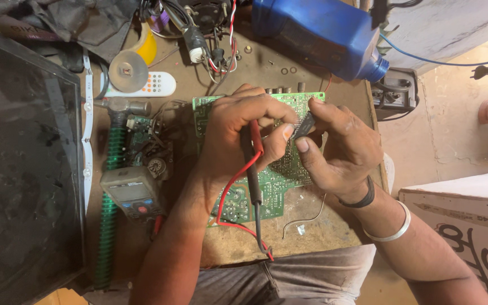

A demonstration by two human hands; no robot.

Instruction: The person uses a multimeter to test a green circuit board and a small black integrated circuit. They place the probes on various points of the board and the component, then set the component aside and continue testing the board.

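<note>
Along the left edge of the workbench [312,226] a dark flat screen panel [24,164] lies face up, and just beside it sit a hammer [121,107] with a green ribbed handle and a grey multimeter [131,193], near the front left. Toward the bench's middle lies the green circuit board [266,186], solder side up, with a blue plastic jug [317,34] at the far edge behind it. The left hand [238,135] is curled shut around the red and black test probes [253,164], their leads trailing off the front edge toward the person's lap. The right hand [340,149], closer to the right edge, pinches a small dark component [305,125] between thumb and forefinger, just above the board; whether it touches the board I cannot tell. To do this well, I judge the left wrist should rest on the board's edge for steadiness, the probe tips be kept apart so they do not bridge neighbouring solder joints, and the dark piece be held by its body, clear of its contacts.
</note>
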